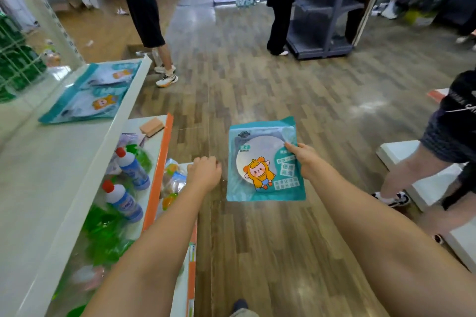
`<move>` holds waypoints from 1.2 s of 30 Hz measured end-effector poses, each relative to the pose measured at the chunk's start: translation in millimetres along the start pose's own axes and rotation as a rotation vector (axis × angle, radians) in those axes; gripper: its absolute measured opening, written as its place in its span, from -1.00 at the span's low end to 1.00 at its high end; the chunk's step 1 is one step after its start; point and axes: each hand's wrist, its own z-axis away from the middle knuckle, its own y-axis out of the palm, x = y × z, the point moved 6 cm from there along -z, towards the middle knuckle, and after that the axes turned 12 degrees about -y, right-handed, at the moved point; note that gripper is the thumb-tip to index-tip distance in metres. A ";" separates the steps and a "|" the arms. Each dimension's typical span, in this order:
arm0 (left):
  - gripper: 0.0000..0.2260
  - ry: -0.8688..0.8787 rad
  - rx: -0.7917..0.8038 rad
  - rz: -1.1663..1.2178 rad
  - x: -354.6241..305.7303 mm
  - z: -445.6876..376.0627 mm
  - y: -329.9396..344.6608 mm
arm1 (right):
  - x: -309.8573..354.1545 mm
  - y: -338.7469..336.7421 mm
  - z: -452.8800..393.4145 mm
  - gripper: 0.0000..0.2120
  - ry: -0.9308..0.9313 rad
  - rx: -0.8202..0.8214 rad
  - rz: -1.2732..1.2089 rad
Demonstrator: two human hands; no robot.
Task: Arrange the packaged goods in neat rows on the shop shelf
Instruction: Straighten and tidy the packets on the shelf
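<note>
Along the left side runs a white shop shelf [77, 162], its top board carrying two teal pouches [87, 95] laid flat, one partly over the other. Wood-pattern flooring [257, 80] fills the middle, with grey shelving [322, 20] and several standing people beyond. On the lower board, behind an orange edge strip [157, 172], lie two blue bottles with red caps [126, 183] among green packets [108, 229]; a peach-coloured sponge block [152, 126] sits further back. The right hand [305, 159] pinches a teal pouch [262, 162] by its right edge, thumb on the front, holding it face-up over the floor, well apart from the shelf. Its front shows a round silver window and an orange cartoon character; the printed characters are too blurred to read. The left hand [204, 172], fingers curled downward, rests over clear packets [172, 180] at the lower shelf's edge; whether it grips one cannot be told.
</note>
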 end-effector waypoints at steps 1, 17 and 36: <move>-0.68 0.010 -0.009 -0.001 -1.5 -13.0 -3.7 | 7.2 3.7 -8.4 -0.89 -0.009 -0.012 -0.004; -0.68 0.060 0.027 -0.055 -33.4 -138.3 1.2 | 29.9 29.0 -120.3 -0.88 0.034 -0.036 -0.003; -0.70 -0.238 -0.052 -0.025 -59.8 -218.1 -37.6 | 96.5 93.1 -281.2 -0.83 0.048 0.261 0.136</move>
